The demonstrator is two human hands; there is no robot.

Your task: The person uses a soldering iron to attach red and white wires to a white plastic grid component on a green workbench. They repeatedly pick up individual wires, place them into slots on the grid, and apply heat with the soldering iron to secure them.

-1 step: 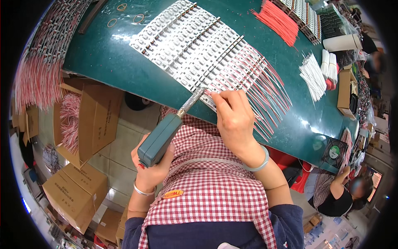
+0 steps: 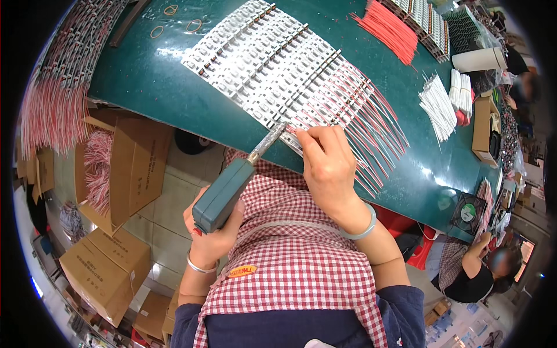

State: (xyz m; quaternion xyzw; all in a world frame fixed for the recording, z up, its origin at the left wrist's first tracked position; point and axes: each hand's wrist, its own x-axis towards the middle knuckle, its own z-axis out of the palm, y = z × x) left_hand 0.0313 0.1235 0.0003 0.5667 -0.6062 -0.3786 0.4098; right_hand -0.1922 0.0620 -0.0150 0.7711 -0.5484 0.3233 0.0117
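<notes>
My left hand (image 2: 212, 229) is closed round the dark green handle of a soldering gun (image 2: 223, 194). Its metal barrel slants up to the right, and the tip meets the near edge of a panel of small white circuit boards (image 2: 249, 69). Just right of that tip, my right hand (image 2: 329, 165) pinches a thin wire against the panel's near edge; the fingers mostly cover the wire. Red and white wires (image 2: 383, 133) fan out to the right from the panel's right-hand rows, some passing beyond my right hand. Rows to the left carry no wires.
The panel lies on a green table (image 2: 139, 75). Red wires (image 2: 386, 32) and white wires (image 2: 438, 107) lie at the right. Wired boards (image 2: 58, 87) hang over the left edge, above a cardboard box (image 2: 136, 168). A fan (image 2: 467, 211) stands right; a co-worker (image 2: 473, 269) sits beyond.
</notes>
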